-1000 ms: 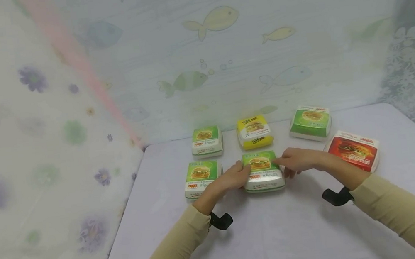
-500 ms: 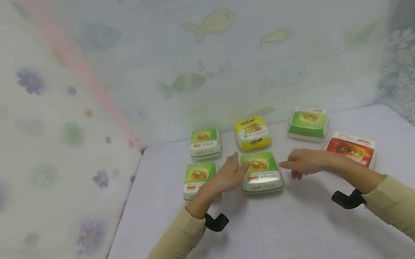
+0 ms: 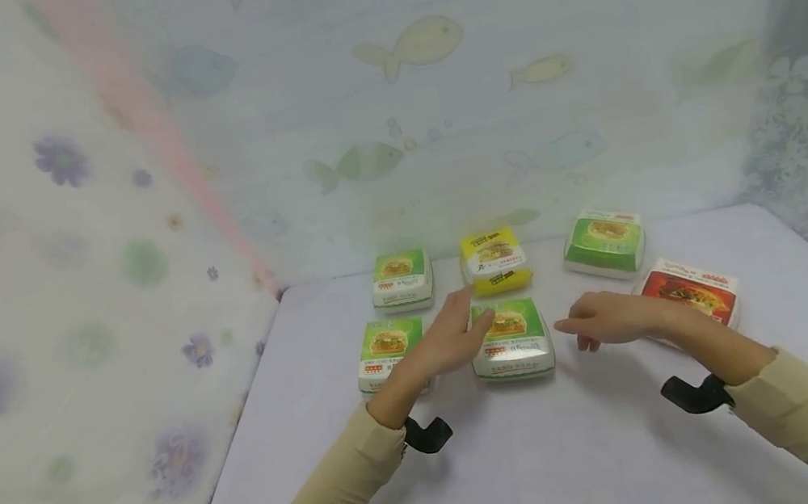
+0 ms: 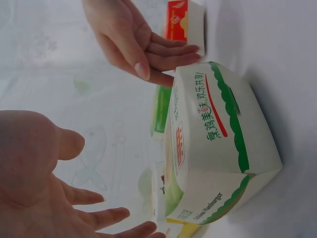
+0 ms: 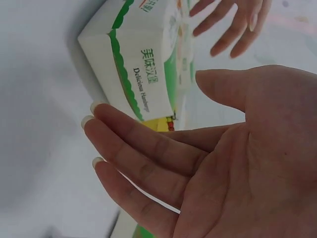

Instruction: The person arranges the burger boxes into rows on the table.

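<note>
A green-and-white hamburger box sits on the table in the head view, between my two hands. My left hand hovers at its left side, thumb over the lid's edge in that view; the left wrist view shows its fingers spread and apart from the box. On the other side, my right hand is a short gap away from the box, fingers extended and loosely bent in the right wrist view, palm bare. Neither hand holds anything.
Left of the middle box lies another green box, with a third green one behind it. A yellow box stands at the back centre, a green one at back right. The red box is partly behind my right arm.
My right hand has drawn away from the middle box to the right. The left hand's fingers have come off its side and lifted slightly. The boxes have stayed in place.
</note>
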A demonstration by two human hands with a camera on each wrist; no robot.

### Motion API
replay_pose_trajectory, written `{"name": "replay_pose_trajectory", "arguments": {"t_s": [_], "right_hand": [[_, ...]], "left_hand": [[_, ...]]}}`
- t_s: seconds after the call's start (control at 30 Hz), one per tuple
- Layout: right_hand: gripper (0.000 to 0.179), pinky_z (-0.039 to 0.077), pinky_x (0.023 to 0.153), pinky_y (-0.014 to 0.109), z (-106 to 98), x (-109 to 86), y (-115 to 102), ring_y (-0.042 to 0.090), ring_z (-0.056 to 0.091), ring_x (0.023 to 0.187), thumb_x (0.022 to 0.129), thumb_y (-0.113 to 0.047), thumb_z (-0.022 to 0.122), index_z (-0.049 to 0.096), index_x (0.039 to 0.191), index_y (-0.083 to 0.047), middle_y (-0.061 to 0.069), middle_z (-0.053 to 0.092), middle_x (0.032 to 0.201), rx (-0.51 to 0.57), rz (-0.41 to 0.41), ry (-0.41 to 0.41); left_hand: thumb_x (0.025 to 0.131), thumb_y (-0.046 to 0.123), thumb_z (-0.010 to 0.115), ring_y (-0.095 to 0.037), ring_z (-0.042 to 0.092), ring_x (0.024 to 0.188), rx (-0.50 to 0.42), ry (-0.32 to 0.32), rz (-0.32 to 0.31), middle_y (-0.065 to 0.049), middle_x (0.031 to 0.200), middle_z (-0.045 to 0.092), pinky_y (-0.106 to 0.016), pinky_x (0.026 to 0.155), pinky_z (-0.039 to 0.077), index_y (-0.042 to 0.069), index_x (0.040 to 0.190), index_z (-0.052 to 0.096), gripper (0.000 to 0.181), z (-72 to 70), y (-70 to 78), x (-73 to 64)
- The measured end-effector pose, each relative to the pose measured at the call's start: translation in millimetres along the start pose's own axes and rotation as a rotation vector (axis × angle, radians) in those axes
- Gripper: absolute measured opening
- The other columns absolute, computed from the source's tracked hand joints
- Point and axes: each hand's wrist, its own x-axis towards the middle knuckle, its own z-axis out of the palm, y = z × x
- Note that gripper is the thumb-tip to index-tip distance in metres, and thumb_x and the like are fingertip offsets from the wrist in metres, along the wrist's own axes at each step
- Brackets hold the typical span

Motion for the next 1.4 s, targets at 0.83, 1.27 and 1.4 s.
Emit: {"name": "replay_pose_trajectory", "arguments": {"t_s": [0.83, 1.27, 1.4], "right_hand": [[0.050, 0.057, 0.086, 0.051, -31.4, -43.8, 28.4, 0.024, 0.065, 0.103, 0.104, -0.040, 0.058, 0.061, 0.131, 0.002, 0.004, 0.070, 0.112, -0.131, -0.001, 0.123], [0.052, 0.056, 0.082, 0.048, -65.5, -40.2, 54.6, 0.025, 0.062, 0.102, 0.105, -0.035, 0.056, 0.057, 0.136, 0.008, 0.017, 0.064, 0.121, -0.103, 0.041, 0.161], [0.050, 0.057, 0.084, 0.052, -81.0, -33.2, 60.0, 0.034, 0.065, 0.104, 0.107, -0.031, 0.053, 0.056, 0.133, 0.012, 0.023, 0.065, 0.120, -0.095, 0.047, 0.192]], "left_hand": [[0.106, 0.041, 0.054, -0.024, 0.027, 0.153, -0.015, 0.012, 0.050, -0.007, 0.166, 0.030, -0.045, 0.122, 0.029, 0.012, 0.163, 0.025, 0.070, 19.1, 31.0, 29.0], [0.106, 0.046, 0.052, -0.017, 0.036, 0.149, 0.027, -0.053, 0.049, -0.002, 0.164, 0.035, -0.036, 0.119, 0.035, 0.014, 0.163, 0.025, 0.070, 25.6, 56.5, 62.1], [0.106, 0.046, 0.052, -0.018, 0.045, 0.142, 0.005, -0.068, 0.047, -0.002, 0.161, 0.040, -0.034, 0.112, 0.043, 0.014, 0.162, 0.026, 0.070, 28.3, 70.3, 80.6]]}}
